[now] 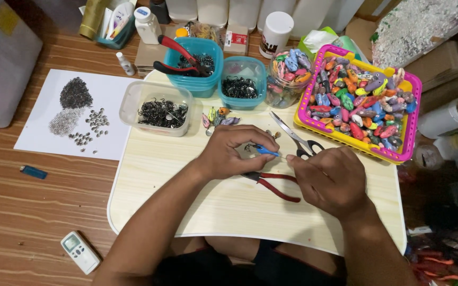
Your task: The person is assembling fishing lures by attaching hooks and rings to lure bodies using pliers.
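My left hand [235, 152] pinches a small blue lure piece [265, 150] over the pale lap table [186, 175]. My right hand [333, 178] meets it from the right, fingertips closed on a thin wire at the blue piece's tip. Red-handled pliers [274, 186] lie on the table just under both hands. Scissors [298, 139] rest beyond the right hand. A few finished small lures [219, 117] lie past the left hand.
A clear tub of dark hooks [160, 110], two teal tubs of hooks [239, 83] with red pliers [178, 55] across one, a jar [288, 74] and a pink-yellow basket of coloured lure bodies [359, 103] line the back. White paper with beads [78, 114], lighter [33, 172], remote [80, 252] lie left.
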